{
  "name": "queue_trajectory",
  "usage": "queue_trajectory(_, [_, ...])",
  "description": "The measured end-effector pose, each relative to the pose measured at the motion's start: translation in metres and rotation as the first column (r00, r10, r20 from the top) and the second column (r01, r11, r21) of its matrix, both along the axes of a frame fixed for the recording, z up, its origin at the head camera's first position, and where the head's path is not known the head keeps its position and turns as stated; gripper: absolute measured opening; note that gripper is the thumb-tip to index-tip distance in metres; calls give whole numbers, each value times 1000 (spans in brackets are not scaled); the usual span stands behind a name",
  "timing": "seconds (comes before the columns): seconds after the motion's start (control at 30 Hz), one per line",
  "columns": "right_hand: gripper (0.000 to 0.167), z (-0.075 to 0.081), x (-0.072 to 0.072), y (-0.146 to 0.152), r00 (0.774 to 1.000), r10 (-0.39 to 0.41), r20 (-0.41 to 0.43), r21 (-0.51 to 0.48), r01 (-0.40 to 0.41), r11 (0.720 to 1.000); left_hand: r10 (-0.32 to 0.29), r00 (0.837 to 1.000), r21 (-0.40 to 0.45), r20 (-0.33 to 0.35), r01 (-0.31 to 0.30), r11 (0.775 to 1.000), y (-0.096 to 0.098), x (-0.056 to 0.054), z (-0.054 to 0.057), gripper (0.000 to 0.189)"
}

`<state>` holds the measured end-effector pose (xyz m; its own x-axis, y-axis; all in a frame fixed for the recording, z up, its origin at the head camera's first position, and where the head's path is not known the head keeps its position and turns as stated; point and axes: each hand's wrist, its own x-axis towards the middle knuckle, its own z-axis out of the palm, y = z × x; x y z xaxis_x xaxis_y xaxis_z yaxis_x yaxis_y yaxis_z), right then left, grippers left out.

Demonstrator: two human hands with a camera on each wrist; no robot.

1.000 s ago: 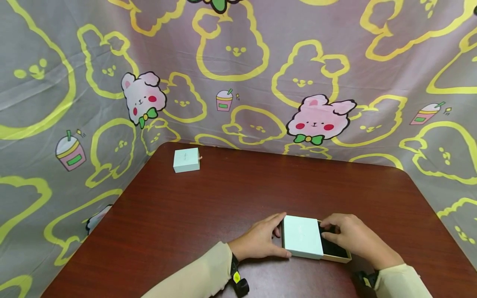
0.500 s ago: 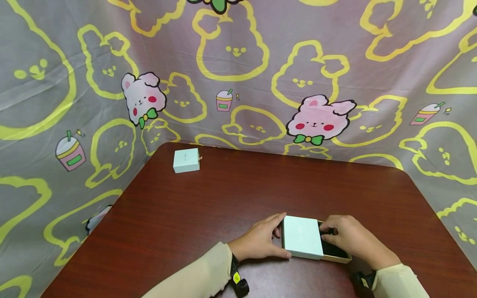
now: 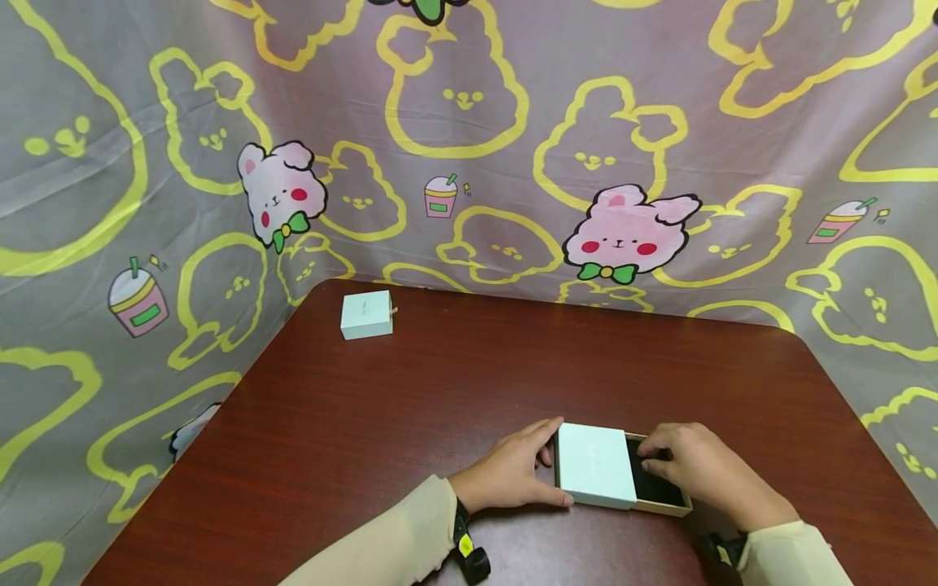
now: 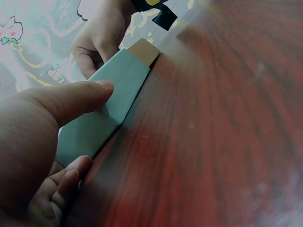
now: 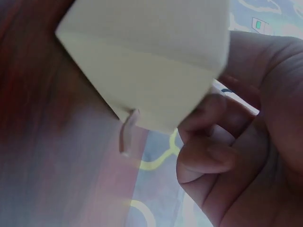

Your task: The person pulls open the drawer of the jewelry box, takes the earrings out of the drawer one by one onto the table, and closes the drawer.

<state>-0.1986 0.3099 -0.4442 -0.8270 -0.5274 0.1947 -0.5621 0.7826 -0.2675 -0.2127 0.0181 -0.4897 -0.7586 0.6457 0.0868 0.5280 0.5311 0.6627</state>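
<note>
A pale mint drawer-style gift box (image 3: 596, 465) lies on the table, its cream drawer (image 5: 142, 80) slid partly out to the right. Black lining (image 3: 655, 486) covers the drawer's inside, and a small ribbon tab (image 5: 127, 135) hangs from its end. My left hand (image 3: 509, 472) grips the sleeve's left end, the thumb along its near side in the left wrist view. My right hand (image 3: 696, 464) is over the drawer with bent fingers and thumb reaching down to the lining. I cannot tell whether anything is pinched between those fingertips.
A second, closed mint box (image 3: 366, 315) with a small tab stands at the table's far left corner. The dark red-brown table (image 3: 469, 366) is bordered behind and at both sides by a patterned cloth (image 3: 498, 98).
My right fingers have shifted slightly right, away from the sleeve's edge, and more black lining shows. My left hand and both boxes have stayed in place.
</note>
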Motion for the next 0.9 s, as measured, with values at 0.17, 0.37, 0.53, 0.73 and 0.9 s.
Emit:
queue_trajectory(0.17, [17, 3, 2, 2, 998, -50, 46, 26, 49, 998, 3, 1000, -2, 0, -3, 1000, 1, 0, 0, 106])
queue_trajectory(0.37, [18, 3, 2, 3, 996, -64, 56, 18, 63, 998, 1, 1000, 4, -4, -1, 1000, 0, 0, 1, 106])
queue_trajectory(0.53, [18, 2, 1, 4, 994, -67, 90, 4, 67, 998, -4, 1000, -4, -11, 4, 1000, 1, 0, 1, 106])
queue_trajectory(0.73, [19, 3, 2, 4, 993, -77, 93, 12, 77, 997, -4, 1000, -6, -10, 4, 1000, 1, -1, 0, 106])
queue_trajectory(0.9, [21, 3, 2, 4, 996, -77, 43, 11, 76, 997, -6, 1000, -4, -9, 6, 1000, 1, -1, 0, 106])
